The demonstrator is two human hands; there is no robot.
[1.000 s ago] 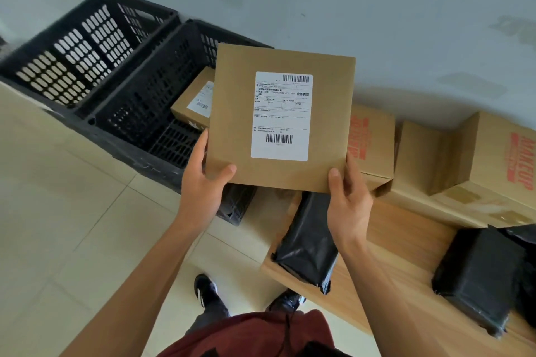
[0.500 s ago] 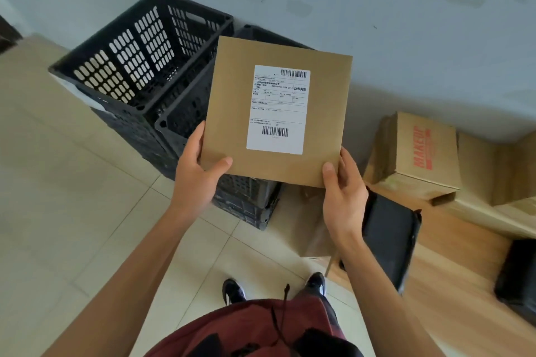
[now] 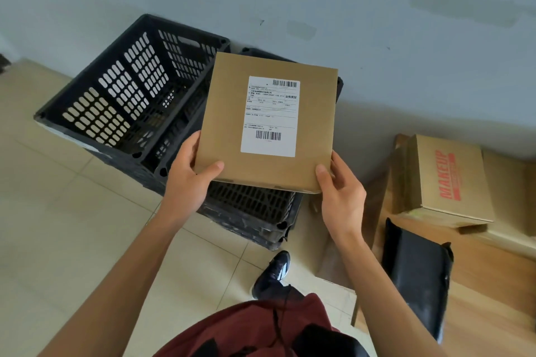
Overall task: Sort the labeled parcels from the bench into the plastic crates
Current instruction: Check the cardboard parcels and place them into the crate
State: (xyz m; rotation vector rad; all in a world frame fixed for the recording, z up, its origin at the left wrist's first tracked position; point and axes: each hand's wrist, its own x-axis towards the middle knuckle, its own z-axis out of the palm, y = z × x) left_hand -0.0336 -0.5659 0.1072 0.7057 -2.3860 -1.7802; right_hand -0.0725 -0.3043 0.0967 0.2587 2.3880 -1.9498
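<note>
Since a moment ago the view has swung to the left: the tabletop [image 3: 478, 313] with its waiting parcels has slid toward the right edge, and the two black crates now lie almost directly under the flat brown parcel [image 3: 229, 124]. The parcel itself has kept its place between the hands, with the label side up. I judge that the person has finished reading the label and is carrying the parcel over for the drop; which crate it belongs to I cannot tell.

The left hand [image 3: 188, 180] grips the lower left corner, thumb on top and fingers underneath. The right hand [image 3: 339, 197] grips the lower right corner in the same way. The parcel is held in the air, above the nearer crate [image 3: 255, 206], and it hides most of that crate; the farther crate [image 3: 130, 95] beside it shows no parcel in the part that is visible.

The parcel is a thin, stiff cardboard mailer, nearly square, with clean edges. A white shipping label [image 3: 271, 116] sits a little right of its middle, with one barcode at the top and one at the bottom (the small print is too fine to read).

On the tabletop a box printed "MAKEUP" [image 3: 446, 180] and a black plastic bag parcel [image 3: 414, 275] are not yet sorted.
</note>
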